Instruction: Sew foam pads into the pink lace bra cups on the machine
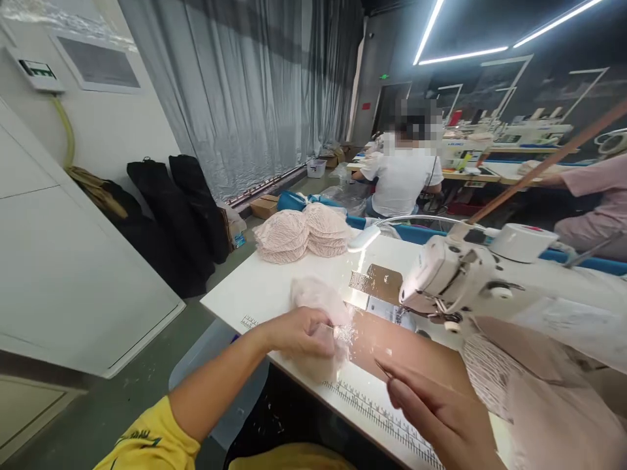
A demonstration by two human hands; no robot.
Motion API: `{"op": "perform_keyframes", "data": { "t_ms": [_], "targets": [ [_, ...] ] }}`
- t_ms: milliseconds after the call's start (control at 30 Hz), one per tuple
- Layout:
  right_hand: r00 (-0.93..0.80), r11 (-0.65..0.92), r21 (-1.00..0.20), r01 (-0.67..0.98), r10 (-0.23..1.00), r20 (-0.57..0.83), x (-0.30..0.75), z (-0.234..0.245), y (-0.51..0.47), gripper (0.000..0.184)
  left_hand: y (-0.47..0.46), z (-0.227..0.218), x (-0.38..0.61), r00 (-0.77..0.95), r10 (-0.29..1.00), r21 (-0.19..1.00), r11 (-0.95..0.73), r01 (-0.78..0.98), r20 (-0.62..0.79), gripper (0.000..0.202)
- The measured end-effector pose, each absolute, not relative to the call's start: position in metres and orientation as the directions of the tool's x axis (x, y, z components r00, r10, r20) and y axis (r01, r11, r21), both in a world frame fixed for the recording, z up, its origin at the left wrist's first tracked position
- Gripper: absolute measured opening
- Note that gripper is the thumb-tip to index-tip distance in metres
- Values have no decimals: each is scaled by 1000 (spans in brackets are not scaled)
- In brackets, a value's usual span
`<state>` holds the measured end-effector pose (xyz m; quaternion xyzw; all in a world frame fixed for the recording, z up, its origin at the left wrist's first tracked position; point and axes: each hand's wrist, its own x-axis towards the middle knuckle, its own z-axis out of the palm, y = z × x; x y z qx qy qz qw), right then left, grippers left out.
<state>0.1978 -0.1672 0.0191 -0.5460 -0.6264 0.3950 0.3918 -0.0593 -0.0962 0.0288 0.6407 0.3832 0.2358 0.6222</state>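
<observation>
My left hand (301,333) is closed on a pale pink lace fabric piece (316,303) lying on the white sewing table (255,294), just left of the sewing machine's needle area. Near the table's front edge, my right hand (441,408) pinches a small thin metal tool (383,370), pointed toward the fabric. The white sewing machine (460,274) stands to the right of both hands, its lamp lighting the needle plate (377,287).
A stack of pink lace cups (301,235) sits at the table's far end. More pink fabric (539,385) lies at the right. A ruler strip (377,411) runs along the front edge. Other people sit at machines behind. Black bags (171,215) lean on the left wall.
</observation>
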Motion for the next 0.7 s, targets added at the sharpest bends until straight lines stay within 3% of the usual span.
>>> {"op": "perform_keyframes", "data": {
  "t_ms": [133,267,400,467,533,600,667,700],
  "targets": [
    [-321,143,-916,375,947,17,167,30,-144,36,-99,24,-57,719,684,990,36,135,-122,35],
    [-408,108,-926,362,911,-53,153,25,-133,38,-98,19,-57,758,646,991,-18,130,-87,33],
    [-406,117,-932,344,913,-35,150,19,-131,38,-96,20,-60,759,651,978,-147,147,-16,57],
    [-357,134,-902,411,934,-24,160,13,-132,39,-91,27,-70,773,634,960,-205,189,-16,67],
    [-294,179,-802,569,956,5,182,3,-135,41,-80,37,-90,785,612,922,-245,300,-93,62],
    [-205,226,-619,752,973,106,212,-13,-139,39,-66,47,-115,701,696,816,-310,488,-154,50],
    [-203,271,-381,884,957,208,247,-30,-142,42,-53,53,-137,435,900,631,-317,708,-36,48],
    [-230,309,-265,914,929,290,262,-38,-144,43,-48,54,-144,334,942,580,-291,761,34,52]
  ]
}}
